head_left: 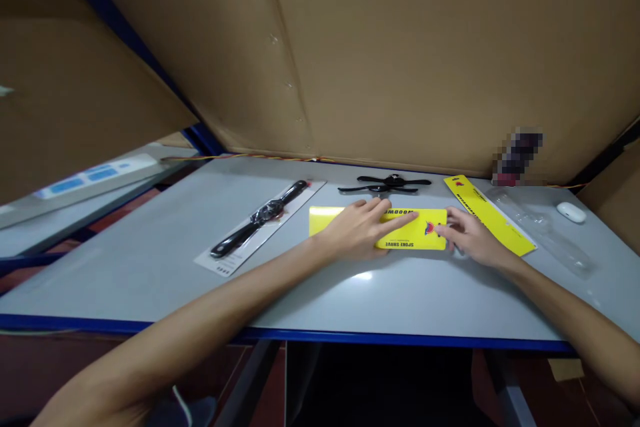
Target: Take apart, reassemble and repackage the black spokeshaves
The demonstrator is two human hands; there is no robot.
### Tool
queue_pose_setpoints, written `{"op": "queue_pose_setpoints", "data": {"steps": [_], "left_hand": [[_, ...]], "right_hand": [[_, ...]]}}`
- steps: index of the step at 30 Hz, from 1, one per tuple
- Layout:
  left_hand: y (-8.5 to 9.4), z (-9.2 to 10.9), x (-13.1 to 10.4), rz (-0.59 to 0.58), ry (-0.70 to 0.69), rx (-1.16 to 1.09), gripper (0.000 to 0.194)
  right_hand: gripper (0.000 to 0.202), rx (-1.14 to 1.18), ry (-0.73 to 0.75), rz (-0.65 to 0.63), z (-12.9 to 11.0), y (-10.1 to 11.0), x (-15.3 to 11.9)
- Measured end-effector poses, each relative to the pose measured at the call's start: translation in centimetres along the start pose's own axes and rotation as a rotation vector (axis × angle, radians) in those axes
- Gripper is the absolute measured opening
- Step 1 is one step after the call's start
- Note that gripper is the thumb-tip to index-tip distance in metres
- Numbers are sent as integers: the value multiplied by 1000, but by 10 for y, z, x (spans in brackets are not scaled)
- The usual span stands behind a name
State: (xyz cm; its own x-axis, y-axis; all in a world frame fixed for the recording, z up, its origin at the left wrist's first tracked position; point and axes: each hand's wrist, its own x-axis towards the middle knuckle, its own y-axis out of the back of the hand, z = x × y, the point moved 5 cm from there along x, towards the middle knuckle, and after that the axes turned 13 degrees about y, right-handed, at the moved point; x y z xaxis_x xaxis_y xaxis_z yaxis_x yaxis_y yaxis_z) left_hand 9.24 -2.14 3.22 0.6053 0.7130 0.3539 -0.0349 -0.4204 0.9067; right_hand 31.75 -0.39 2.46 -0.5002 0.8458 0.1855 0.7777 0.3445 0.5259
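Steadying a yellow SPOKE SHAVE card (403, 238) just beyond the table's blue front edge (320, 335): a person, bare hands, lettering upside down to them. Left hand (357, 230) spread across the card's middle, index finger extended along it; cannot tell whether its thumb clamps from below. Right hand (467, 235) appears pinched on the right end, thumb in front.

Judgement: best done with light, flat pressure from the left and a firm pinch right at the edge, so the card doesn't bend.

Left of the grip, black spokeshave (270, 212) on a pale backing card (215, 265), apparently under a clear cover; reflections leave that unsure. Right of the grip, second yellow card (485, 213); just past it, clear plastic blister shell (560, 240), tabletop visible through it. Beyond the grip, two loose black spokeshaves (395, 181), side by side. Farthest: cardboard wall (400, 67).
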Motion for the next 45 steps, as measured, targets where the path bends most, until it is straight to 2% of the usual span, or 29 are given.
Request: {"op": "queue_pose_setpoints", "data": {"steps": [2,5,8,12,16,18,23,26,30,32,36,40,42,45], "left_hand": [[-1,1,0,16,4,-15,78],[-2,2,2,10,7,-62,76],[-4,-8,3,-36,61,-106,75],[-7,-42,-4,-223,177,-250,74],[-11,-82,-15,-455,305,-551,57],[-13,-95,-19,-544,351,-706,50],[-16,-95,-23,-729,301,-1068,47],[-21,-93,-25,-785,323,-1128,49],[-30,-94,-24,-765,344,-1112,43],[-34,-96,-23,-739,375,-1120,40],[-38,-105,-21,-689,426,-1182,39],[-36,-111,-27,-802,397,-1281,39],[-34,-116,-30,-835,398,-1311,39],[-35,-125,-32,-810,443,-1302,39]], "right_hand": [[31,112,-12,-58,3,-8,0],[35,106,-13,-58,6,-9,0],[40,118,-27,-72,8,-6,0],[44,269,-126,-116,14,-1,-2],[44,349,-243,-172,22,3,-7],[43,363,-258,-178,25,5,-8],[41,410,-271,-189,30,8,-9],[41,457,-292,-179,31,9,-10],[42,485,-293,-167,29,12,-10],[41,399,-278,-159,26,14,-9],[39,42,-191,-142,18,22,-6],[50,-253,-47,-111,16,33,-2],[52,-328,-8,-68,19,42,-1],[47,-309,-13,23,25,53,-1]]}}
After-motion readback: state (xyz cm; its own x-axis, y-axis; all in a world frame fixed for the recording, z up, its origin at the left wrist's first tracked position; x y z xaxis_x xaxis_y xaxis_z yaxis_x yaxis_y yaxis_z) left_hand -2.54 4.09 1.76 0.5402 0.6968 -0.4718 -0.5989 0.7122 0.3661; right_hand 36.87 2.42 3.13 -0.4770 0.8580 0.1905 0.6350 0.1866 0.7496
